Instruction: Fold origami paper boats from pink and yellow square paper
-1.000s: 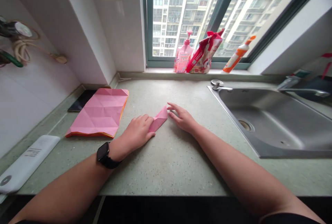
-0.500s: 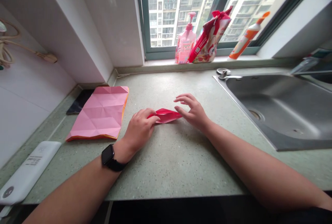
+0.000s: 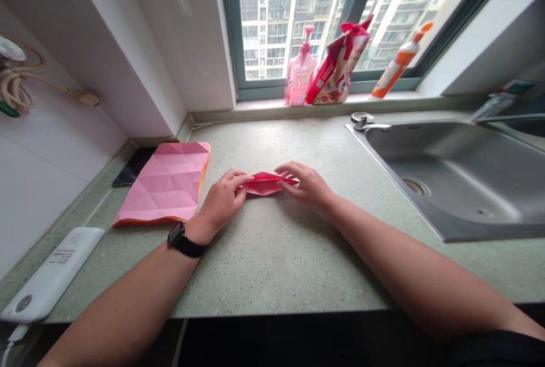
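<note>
Folded red paper (image 3: pixel 264 185), left grip (image 3: pixel 225 195) and right grip (image 3: pixel 310 186) pinching its ends, pink sheets (image 3: pixel 166 181) leftward, sink (image 3: pixel 462 182) rightward

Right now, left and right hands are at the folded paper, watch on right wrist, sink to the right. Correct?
No: the watch is on the left wrist, as the head view shows. The left hand and right hand are at the folded paper, and the sink is to the right.
</note>
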A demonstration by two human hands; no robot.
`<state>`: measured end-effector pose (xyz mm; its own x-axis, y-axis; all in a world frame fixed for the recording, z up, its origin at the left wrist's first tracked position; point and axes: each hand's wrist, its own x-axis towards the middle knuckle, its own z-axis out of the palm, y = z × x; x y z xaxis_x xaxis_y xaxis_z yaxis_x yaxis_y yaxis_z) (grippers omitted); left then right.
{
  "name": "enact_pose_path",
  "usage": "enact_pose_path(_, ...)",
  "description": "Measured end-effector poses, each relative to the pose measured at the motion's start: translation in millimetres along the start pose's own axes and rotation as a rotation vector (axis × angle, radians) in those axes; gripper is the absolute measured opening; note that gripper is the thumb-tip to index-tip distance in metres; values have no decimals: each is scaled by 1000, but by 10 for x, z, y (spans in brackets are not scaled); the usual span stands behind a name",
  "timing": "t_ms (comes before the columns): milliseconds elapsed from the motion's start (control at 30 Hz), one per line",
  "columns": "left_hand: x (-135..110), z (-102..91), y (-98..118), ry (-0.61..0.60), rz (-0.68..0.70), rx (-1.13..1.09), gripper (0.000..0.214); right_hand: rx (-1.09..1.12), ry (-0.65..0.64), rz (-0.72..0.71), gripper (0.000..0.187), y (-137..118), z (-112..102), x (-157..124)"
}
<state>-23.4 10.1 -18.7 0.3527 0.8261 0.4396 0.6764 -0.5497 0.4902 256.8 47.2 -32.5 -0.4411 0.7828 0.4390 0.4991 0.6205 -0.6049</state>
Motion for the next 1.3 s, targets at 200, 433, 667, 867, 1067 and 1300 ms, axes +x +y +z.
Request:
enact_pose_path(200,-7,16,16,-16,82,126,23,16,9,-77,33,-12,66,-16)
enact_pose_path(433,40,58,94,-51,157,235,11,-45,69,-131,26,-111,69,-13)
enact_pose_path(667,25,-10,191,-121,257,273,11,-38,83,-134,25,-83,63,-4)
enact_pose_path(867,-16,-13,245,-183,240,266,14,-47,101,-212,26,-82,64,-5)
enact_pose_path(1067,-45,-44,223,-96,122,202,16,-217,61,-333,8,-246,19,-43)
enact_pose_path(1300,-38,-13,238,-117,98,76,14,-335,36,-376,12,-272,61,-62)
